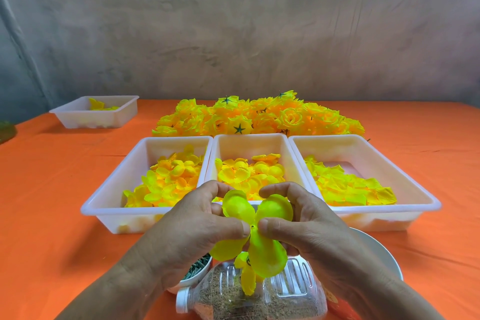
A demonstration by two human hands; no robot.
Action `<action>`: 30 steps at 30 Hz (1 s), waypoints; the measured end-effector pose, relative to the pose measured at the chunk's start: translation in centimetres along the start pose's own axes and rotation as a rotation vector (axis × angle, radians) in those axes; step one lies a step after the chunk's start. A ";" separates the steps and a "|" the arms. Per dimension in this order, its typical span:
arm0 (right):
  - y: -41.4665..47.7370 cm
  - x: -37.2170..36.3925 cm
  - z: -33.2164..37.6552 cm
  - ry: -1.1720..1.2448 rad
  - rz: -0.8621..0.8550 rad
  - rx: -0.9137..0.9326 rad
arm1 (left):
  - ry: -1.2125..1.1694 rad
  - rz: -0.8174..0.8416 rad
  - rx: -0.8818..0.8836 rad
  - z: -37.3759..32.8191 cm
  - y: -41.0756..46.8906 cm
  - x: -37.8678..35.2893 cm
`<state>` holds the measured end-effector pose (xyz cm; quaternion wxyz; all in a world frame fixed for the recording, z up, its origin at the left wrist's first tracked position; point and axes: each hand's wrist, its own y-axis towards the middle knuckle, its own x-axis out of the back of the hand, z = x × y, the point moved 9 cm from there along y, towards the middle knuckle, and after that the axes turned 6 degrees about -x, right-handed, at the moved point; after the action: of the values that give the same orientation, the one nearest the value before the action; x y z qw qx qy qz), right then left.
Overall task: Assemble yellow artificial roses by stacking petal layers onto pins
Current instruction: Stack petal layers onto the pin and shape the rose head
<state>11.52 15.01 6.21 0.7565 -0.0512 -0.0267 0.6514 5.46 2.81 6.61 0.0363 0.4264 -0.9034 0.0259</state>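
A yellow petal layer [262,249] with rounded lobes is held flat between both hands, low in the middle of the view. My left hand [192,231] pinches its left side, thumb near the centre hole. My right hand [309,226] pinches its right side the same way. A small pin tip shows at the hole between the thumbs. Below the layer, another yellow petal piece [248,279] stands on a clear plastic bottle [259,293] lying on its side and filled with brown grains. Whether the pin stands in the bottle is hidden.
Three white trays of loose yellow petals stand side by side: left [109,205], middle [250,140], right [389,213]. Behind them lies a heap of finished yellow roses [259,117]. A fourth tray [98,112] sits far left. A bowl of green pins [197,267] and a white plate [376,254] lie near my hands.
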 end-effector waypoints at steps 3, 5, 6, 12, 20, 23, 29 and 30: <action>0.0 0.0 -0.1 0.002 0.006 0.001 | 0.015 0.003 0.000 0.0 -0.1 0.0; 0.1 0.0 -0.1 -0.012 0.004 0.004 | 0.014 0.004 0.001 -0.1 -0.1 0.0; 0.1 0.0 -0.1 -0.019 0.003 0.006 | 0.012 0.006 0.004 -0.1 -0.1 0.0; 0.0 0.2 0.1 -0.030 0.008 0.021 | -0.010 0.019 0.011 -0.2 0.0 -0.2; 0.0 0.2 -0.1 -0.035 -0.003 0.035 | 0.028 0.019 -0.017 -0.4 -0.2 -0.1; 0.1 0.3 -0.2 -0.023 -0.009 0.033 | 0.019 0.019 -0.014 -0.3 -0.2 -0.2; 0.3 0.3 -1.0 -0.030 -0.014 -0.019 | -0.062 0.044 0.011 0.5 0.0 -0.7; 0.4 0.2 -1.2 -0.038 -0.011 -0.028 | -0.069 0.046 0.014 0.7 0.1 -0.7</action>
<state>11.30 15.24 5.00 0.7588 -0.0493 -0.0506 0.6475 5.81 3.33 5.89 0.0015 0.4064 -0.9135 0.0185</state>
